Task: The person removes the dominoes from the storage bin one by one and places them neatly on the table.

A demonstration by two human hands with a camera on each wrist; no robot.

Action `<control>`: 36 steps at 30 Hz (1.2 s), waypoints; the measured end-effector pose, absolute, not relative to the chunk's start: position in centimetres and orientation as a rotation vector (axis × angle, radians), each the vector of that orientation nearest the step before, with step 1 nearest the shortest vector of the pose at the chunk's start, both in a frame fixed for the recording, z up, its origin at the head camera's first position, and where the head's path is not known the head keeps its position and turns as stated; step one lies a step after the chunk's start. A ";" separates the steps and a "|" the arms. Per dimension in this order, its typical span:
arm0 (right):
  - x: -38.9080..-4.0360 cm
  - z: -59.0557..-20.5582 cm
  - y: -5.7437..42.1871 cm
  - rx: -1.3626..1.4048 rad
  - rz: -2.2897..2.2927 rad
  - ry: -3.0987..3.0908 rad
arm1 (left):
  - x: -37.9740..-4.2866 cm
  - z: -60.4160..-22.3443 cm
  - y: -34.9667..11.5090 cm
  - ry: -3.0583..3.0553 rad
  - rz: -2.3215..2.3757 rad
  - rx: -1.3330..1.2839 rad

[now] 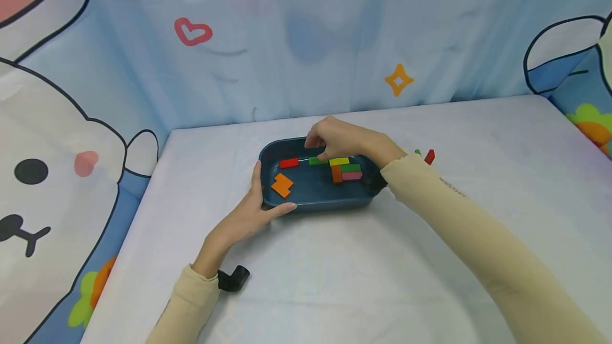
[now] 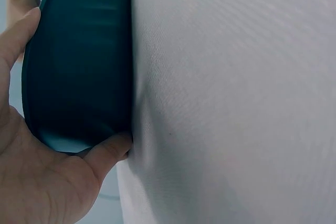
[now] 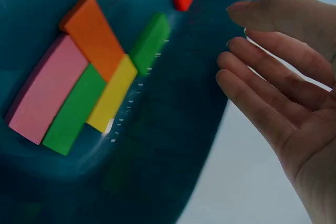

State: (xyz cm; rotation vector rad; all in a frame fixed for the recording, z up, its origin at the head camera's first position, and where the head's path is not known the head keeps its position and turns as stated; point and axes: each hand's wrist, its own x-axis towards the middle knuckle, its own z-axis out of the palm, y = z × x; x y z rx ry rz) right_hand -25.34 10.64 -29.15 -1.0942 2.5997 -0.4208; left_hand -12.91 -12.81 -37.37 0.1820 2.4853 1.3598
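A dark blue rectangular tray [image 1: 313, 195] stands on the white table. My left hand [image 1: 253, 206] grips its left end, thumb along the near side and fingers at the left wall; the left wrist view shows the hand [image 2: 47, 182] around the tray's corner [image 2: 79, 77]. Over the far rim hovers my right hand [image 1: 339, 137], its fingers [image 3: 273, 72] loosely bent with nothing between them. Inside the tray lie a red block [image 1: 289, 163], a green block [image 3: 150, 43], a yellow block [image 3: 113, 93], another green block [image 3: 74, 108], a pink block [image 3: 47, 90], an orange block [image 3: 94, 38] and stepped orange pieces [image 1: 282, 185].
Behind the right forearm, a red block [image 1: 430, 156] and bits of green and yellow show on the table, partly hidden by the sleeve. A black wrist-camera mount [image 1: 233, 278] sits at the left wrist. A printed curtain [image 1: 296, 68] hangs behind the table.
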 end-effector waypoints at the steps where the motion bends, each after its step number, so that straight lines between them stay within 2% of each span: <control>1: -25.5 -29.4 10.4 -1.081 -0.402 2.600 | -12.9 -37.4 -12.8 2.487 1.358 0.182; 16: -25.4 -31.1 7.9 -0.975 -0.031 2.533 | -12.8 -37.3 -12.9 2.480 1.375 0.199; 36: -25.0 -31.6 7.8 -1.035 -0.020 2.523 | -12.8 -37.3 -12.8 2.484 1.375 0.201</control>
